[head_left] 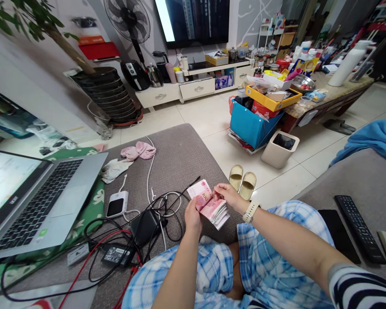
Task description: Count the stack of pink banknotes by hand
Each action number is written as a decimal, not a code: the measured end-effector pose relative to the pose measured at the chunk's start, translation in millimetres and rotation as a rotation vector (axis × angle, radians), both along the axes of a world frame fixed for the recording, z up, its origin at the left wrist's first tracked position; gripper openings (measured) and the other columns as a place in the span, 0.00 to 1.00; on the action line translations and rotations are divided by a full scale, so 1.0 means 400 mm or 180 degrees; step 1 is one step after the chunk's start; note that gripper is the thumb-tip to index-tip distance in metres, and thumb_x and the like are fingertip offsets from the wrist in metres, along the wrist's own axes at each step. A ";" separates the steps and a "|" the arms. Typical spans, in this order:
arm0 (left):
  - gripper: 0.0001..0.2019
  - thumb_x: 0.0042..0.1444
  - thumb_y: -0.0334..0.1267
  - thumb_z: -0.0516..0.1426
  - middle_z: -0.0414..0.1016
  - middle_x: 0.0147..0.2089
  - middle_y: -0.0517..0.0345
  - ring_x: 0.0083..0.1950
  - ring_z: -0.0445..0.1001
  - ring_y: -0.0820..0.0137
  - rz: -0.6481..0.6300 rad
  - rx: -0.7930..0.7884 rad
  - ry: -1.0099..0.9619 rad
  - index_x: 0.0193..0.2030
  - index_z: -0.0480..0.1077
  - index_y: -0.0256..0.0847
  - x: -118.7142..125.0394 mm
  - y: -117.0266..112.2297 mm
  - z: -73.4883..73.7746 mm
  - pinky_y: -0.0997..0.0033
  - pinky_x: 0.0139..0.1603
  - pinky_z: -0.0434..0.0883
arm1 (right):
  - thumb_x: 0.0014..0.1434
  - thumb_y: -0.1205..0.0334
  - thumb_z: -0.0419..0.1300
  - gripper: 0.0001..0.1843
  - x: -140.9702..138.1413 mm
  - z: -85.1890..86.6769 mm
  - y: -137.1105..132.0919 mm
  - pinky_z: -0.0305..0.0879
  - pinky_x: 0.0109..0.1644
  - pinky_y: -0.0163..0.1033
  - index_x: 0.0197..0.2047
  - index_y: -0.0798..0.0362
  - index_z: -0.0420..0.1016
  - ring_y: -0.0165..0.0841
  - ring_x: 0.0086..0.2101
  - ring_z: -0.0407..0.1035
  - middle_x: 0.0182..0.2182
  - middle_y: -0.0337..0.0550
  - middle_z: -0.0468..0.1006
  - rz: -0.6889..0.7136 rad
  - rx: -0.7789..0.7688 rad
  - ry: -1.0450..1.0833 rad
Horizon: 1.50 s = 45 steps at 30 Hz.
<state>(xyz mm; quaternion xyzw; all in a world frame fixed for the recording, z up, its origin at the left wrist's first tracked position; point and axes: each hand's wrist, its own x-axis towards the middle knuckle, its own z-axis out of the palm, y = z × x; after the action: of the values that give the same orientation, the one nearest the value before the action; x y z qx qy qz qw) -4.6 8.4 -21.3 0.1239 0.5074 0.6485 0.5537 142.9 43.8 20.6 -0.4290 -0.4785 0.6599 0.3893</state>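
A folded stack of pink 100 banknotes is held above the grey sofa, over my lap. My left hand is closed around the stack's left side, its thumb on top near the fold. One end of the notes fans out toward the lower right. My right hand is at the upper right edge with fingers pinched on a note; the fingertips partly hide where they meet the paper. A watch with a pale strap is on my right wrist.
Left of my hands lie tangled black cables with a power adapter, a white portable device and a laptop. A remote and a black phone lie at right. Slippers and a bin stand on the floor.
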 end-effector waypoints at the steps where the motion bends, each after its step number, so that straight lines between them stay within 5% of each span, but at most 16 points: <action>1: 0.09 0.45 0.40 0.63 0.80 0.37 0.55 0.38 0.77 0.66 0.0005 -0.0004 0.0002 0.33 0.76 0.38 0.001 -0.001 0.003 0.63 0.47 0.71 | 0.55 0.48 0.59 0.17 0.000 -0.002 0.000 0.55 0.29 0.35 0.26 0.53 0.68 0.28 0.22 0.60 0.20 0.37 0.71 -0.0010 0.0018 -0.0011; 12: 0.16 0.42 0.38 0.65 0.81 0.37 0.50 0.36 0.79 0.64 -0.0386 0.0081 -0.0150 0.40 0.75 0.35 0.011 -0.013 0.037 0.61 0.45 0.73 | 0.42 0.60 0.69 0.17 0.005 -0.045 0.015 0.61 0.37 0.36 0.35 0.52 0.69 0.30 0.31 0.64 0.29 0.35 0.71 -0.0455 0.0375 -0.0478; 21: 0.17 0.43 0.39 0.65 0.81 0.37 0.49 0.37 0.79 0.63 -0.0388 0.0065 -0.0140 0.41 0.75 0.35 0.009 -0.014 0.033 0.59 0.46 0.73 | 0.50 0.56 0.63 0.11 -0.002 -0.040 0.011 0.57 0.32 0.35 0.25 0.54 0.67 0.28 0.26 0.62 0.23 0.34 0.70 -0.0074 0.0269 -0.0221; 35: 0.15 0.48 0.44 0.61 0.81 0.41 0.50 0.41 0.78 0.63 -0.0114 0.0059 0.0038 0.39 0.77 0.36 -0.005 0.005 -0.023 0.62 0.47 0.72 | 0.50 0.54 0.62 0.12 -0.004 -0.035 0.010 0.58 0.33 0.35 0.26 0.54 0.69 0.29 0.28 0.62 0.25 0.35 0.70 -0.0110 0.0291 -0.0194; 45: 0.14 0.44 0.40 0.60 0.81 0.38 0.52 0.37 0.78 0.65 -0.0184 0.0131 0.0116 0.38 0.77 0.35 -0.004 -0.001 -0.013 0.64 0.43 0.73 | 0.52 0.54 0.62 0.12 -0.001 -0.028 0.008 0.54 0.30 0.34 0.25 0.53 0.69 0.28 0.25 0.59 0.22 0.34 0.68 -0.0103 0.0253 -0.0158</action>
<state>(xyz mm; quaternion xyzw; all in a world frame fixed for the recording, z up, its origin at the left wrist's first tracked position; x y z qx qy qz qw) -6.1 7.9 -26.5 0.1618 0.5001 0.6402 0.5602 142.6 47.2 9.3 -0.4370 -0.5069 0.6231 0.4047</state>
